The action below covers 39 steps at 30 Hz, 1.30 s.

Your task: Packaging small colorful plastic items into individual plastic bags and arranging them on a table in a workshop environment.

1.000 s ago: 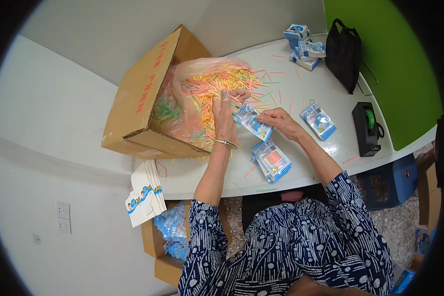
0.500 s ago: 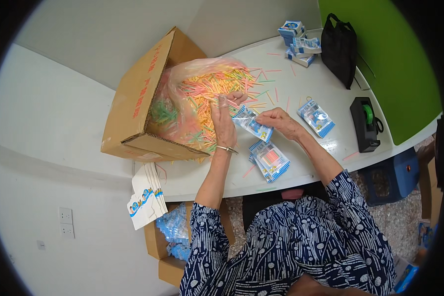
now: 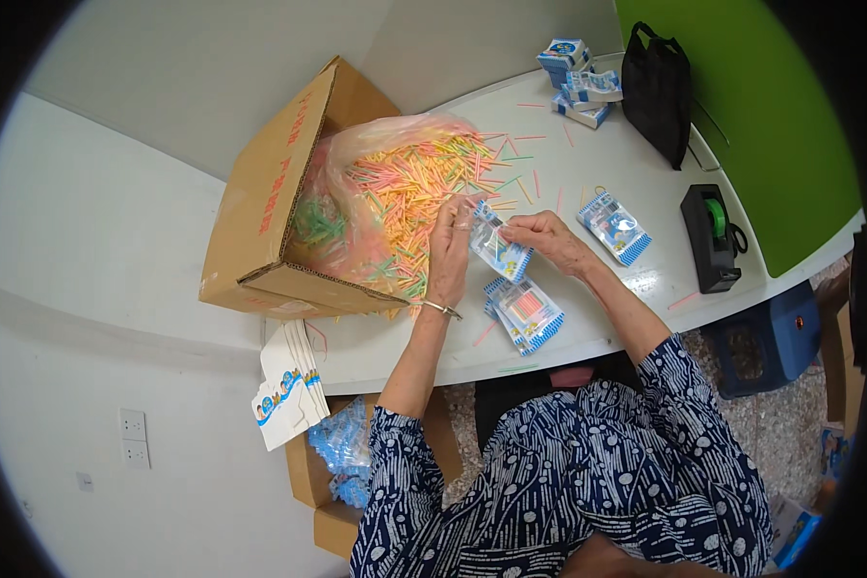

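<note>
Looking down on a white table [image 3: 665, 222], strewn toward the far side with loose sticks [image 3: 537, 183]. Closed in by a green partition [image 3: 771, 164] at right, a gray wall [image 3: 212, 77] beyond and a white wall [image 3: 67, 279] at left, fitted with a power outlet [image 3: 134, 438]. Down below, a speckled floor [image 3: 771, 424] and, near the table's right end, a blue stool [image 3: 766, 347].

Over to the containers! Lying at left, a big cardboard box [image 3: 265, 188], open toward the right, with a clear bag [image 3: 424, 125] spreading out of its mouth, full of pink, yellow and green sticks [image 3: 424, 183]. Under the table edge, an open carton [image 3: 335, 525] of blue packages [image 3: 342, 443]. At the far end, small blue-and-white boxes [image 3: 568, 82], piled beside a black bag [image 3: 657, 96].

And into the middle: pinching a printed packet [image 3: 499, 252] in the right hand [image 3: 546, 239], tilted above the table, between the heaped sticks and another packet [image 3: 614, 228] lying flat. At its upper end, the left hand [image 3: 448, 246], fingers drawn close together.

Hard to make out: left fingertips, partly hidden at the packet's mouth; impossible to tell whether gripping film or sticks. Cut off by a patterned sleeve [image 3: 400, 472]: part of the carton.
</note>
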### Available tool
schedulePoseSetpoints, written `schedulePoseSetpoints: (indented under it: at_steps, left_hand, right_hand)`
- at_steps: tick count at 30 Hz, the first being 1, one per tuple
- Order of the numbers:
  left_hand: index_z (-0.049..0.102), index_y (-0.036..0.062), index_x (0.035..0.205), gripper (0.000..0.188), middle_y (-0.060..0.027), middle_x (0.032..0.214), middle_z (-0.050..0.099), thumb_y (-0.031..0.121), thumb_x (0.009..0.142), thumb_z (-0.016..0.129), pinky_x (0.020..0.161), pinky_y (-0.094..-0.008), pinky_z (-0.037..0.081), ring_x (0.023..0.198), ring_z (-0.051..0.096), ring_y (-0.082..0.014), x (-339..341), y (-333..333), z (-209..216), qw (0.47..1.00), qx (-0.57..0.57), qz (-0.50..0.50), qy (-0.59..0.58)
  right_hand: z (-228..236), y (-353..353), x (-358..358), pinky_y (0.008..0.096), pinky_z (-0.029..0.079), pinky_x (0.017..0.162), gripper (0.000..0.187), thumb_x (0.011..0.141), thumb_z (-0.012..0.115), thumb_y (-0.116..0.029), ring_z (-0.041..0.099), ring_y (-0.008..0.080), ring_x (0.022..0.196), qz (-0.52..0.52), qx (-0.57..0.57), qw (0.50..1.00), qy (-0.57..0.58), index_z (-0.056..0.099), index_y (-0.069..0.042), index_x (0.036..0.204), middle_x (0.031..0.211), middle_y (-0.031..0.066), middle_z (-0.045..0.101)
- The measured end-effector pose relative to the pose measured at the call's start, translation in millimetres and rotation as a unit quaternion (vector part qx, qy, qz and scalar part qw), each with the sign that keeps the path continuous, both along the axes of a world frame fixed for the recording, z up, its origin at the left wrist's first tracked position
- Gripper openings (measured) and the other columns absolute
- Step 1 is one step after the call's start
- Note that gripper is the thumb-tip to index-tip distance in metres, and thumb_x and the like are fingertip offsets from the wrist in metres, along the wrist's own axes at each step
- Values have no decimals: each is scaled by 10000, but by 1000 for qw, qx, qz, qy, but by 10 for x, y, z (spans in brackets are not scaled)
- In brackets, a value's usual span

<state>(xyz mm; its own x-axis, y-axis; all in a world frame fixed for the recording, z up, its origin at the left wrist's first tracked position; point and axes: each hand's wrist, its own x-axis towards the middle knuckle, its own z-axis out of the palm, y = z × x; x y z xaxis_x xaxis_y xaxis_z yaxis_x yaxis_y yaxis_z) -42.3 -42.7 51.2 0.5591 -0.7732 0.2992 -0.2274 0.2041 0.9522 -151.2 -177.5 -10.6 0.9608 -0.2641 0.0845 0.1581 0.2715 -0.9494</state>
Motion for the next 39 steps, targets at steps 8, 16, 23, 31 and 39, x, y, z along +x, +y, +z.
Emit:
schedulePoseSetpoints:
  at_steps: [8,16,23,31,39]
  left_hand:
    - [524,16,1121,256,-72,1067,597,138,899,562,783,-266,467,906,567,-130,173,43,-57,985,95,17,-144]
    - [551,11,1111,265,-54,978,614,40,851,591,742,-232,475,867,577,-88,-10,-4,-9,998,18,-27,-46]
    - [512,14,1130,307,-47,1024,573,38,840,609,759,-237,479,881,569,-98,-35,40,-40,988,101,-62,-100]
    - [488,15,1105,320,-69,999,552,45,802,589,770,-255,470,896,562,-131,-215,6,0,994,67,-77,-33]
    - [498,16,1079,316,-70,961,570,43,780,600,779,-265,471,892,563,-125,-289,48,-44,993,89,-75,-34]
  right_hand:
    - [88,0,-9,198,397,778,223,883,608,-206,512,35,844,-4,-21,1000,-19,670,-4,953,878,-28,614]
    - [111,-6,-94,196,435,712,238,829,668,-183,574,48,779,55,-26,997,37,682,8,970,867,25,668]
    - [100,-17,-218,191,417,656,238,812,686,-200,552,30,719,52,-63,995,53,697,15,914,804,17,673]
    - [110,-18,-310,186,384,613,236,802,705,-224,513,16,676,81,-102,988,85,706,3,865,740,-7,652]
    - [267,-41,-491,213,399,626,257,800,702,-241,500,20,690,117,-133,978,110,698,9,858,755,-8,646]
